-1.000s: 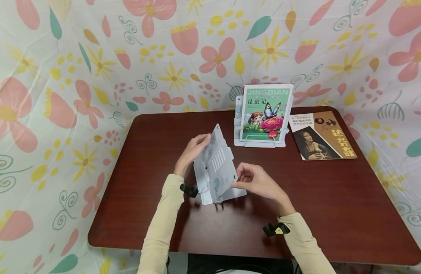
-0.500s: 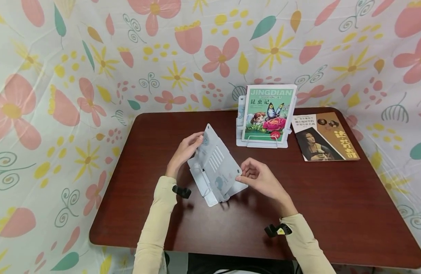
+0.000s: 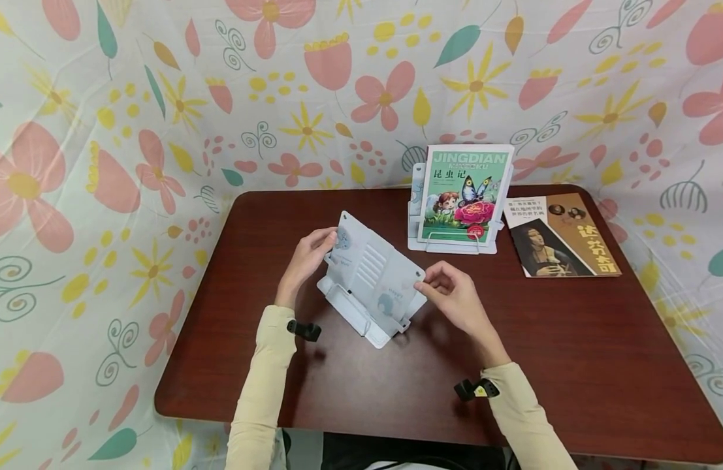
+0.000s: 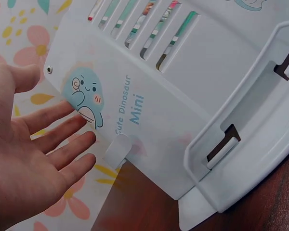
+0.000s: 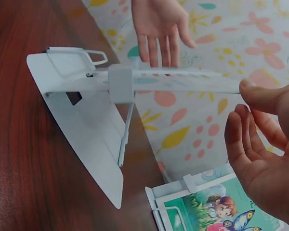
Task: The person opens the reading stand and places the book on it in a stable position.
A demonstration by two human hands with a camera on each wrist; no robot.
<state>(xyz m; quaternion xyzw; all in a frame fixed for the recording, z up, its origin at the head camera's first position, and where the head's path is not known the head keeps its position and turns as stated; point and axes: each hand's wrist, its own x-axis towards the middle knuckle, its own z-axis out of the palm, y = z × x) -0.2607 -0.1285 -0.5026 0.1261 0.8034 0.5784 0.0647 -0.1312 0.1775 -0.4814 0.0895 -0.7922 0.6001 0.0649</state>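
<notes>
A pale grey-white book stand (image 3: pixel 383 277) with slots and cartoon dinosaur prints stands mid-table, its back panel raised at an angle to the viewer. At the panel's left edge is my left hand (image 3: pixel 307 261), fingers mostly straight; in the left wrist view the fingertips reach the edge and partly pass behind it. My right hand (image 3: pixel 455 297) pinches the panel's upper right corner, thumb against it and fingers curled. The right wrist view shows the stand's base plate (image 5: pixel 86 139) flat on the table and a prop leg (image 5: pixel 127 130) behind the panel.
Toward the back, a second stand (image 3: pixel 416 205) holds a green-covered book (image 3: pixel 464 196) upright. To its right a brown and white book (image 3: pixel 561 235) lies flat on the dark wooden table (image 3: pixel 232 339). A floral cloth (image 3: pixel 261 98) hangs behind the table.
The stand has turned so that its panel faces more toward me. My left hand has shifted left and slightly toward me; the right hand has moved slightly away from me, still at the corner.
</notes>
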